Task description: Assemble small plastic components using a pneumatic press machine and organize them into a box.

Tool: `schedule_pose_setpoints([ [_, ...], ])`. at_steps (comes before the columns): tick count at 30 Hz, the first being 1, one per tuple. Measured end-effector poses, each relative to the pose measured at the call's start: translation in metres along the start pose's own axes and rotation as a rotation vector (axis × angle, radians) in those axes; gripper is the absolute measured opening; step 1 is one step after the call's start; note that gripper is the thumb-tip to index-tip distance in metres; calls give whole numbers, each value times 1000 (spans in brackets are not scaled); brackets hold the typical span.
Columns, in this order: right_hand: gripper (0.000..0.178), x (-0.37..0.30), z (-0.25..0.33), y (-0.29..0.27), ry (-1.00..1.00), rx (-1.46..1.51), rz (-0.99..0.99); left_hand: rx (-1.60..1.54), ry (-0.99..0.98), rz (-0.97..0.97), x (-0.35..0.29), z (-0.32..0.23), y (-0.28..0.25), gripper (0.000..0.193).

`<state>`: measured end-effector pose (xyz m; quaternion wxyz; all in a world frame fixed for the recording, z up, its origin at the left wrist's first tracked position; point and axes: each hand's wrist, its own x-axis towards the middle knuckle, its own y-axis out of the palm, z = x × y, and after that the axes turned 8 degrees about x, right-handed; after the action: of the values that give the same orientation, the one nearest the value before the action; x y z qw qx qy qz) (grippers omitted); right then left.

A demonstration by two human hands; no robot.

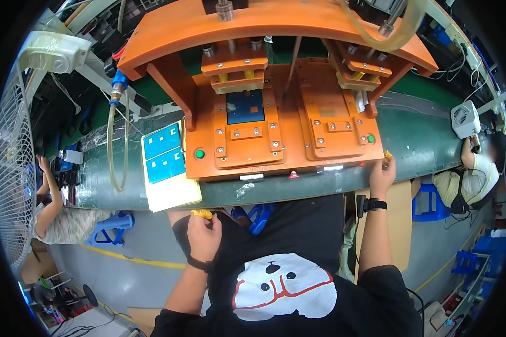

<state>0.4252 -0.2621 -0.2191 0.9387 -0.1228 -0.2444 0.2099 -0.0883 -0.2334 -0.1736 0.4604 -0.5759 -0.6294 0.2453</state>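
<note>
My left hand (204, 238) is over my thigh, just below the table edge, with its fingers curled in. Yellow coverings (201, 213) wrap its fingertips, and I see nothing held there. At the right front corner of the orange press (287, 160) is my right hand (382, 175), its fingers drawn together and yellow at the tips; nothing shows in it. Whether it touches the press I cannot tell. A blue sheet (245, 107) lies in the press's left fixture, under the raised left head (236, 73). The right fixture (334, 121) holds no blue sheet.
Left of the press, two blue sheets (163, 151) with pale rectangles lie on a yellowish paper stack (174, 195). A hose (112, 146) loops beside it. Green buttons (200, 154) sit at the press's front corners. A fan (11, 151) stands far left; other people sit at both sides.
</note>
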Motion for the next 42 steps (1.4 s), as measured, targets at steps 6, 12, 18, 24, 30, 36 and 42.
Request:
schedule_pose_setpoints([
  [6, 27, -1, -2, 3, -62, -55, -9, -14, 1, -76, 15, -5, 5, 20],
  [12, 24, 0, 1, 2, -89, -42, 2, -3, -63, 80, 5, -7, 15, 22],
  [18, 21, 1, 2, 1, -109, -76, -25, -103, -145, 73, 9, -18, 2, 21],
  [24, 27, -2, -8, 1, -100, -107, -39, -33, -98, 67, 11, -16, 11, 24],
  [30, 27, -2, -10, -2, -103, -142, -34, -184, 35, 154, 10, -35, -4, 33],
  [36, 23, -3, 1, 5, -122, -107, -36, -358, 187, -81, 44, -51, -44, 37],
  [42, 20, 0, -10, -9, -109, -94, -58, -283, 210, -327, 133, -65, -32, 30],
])
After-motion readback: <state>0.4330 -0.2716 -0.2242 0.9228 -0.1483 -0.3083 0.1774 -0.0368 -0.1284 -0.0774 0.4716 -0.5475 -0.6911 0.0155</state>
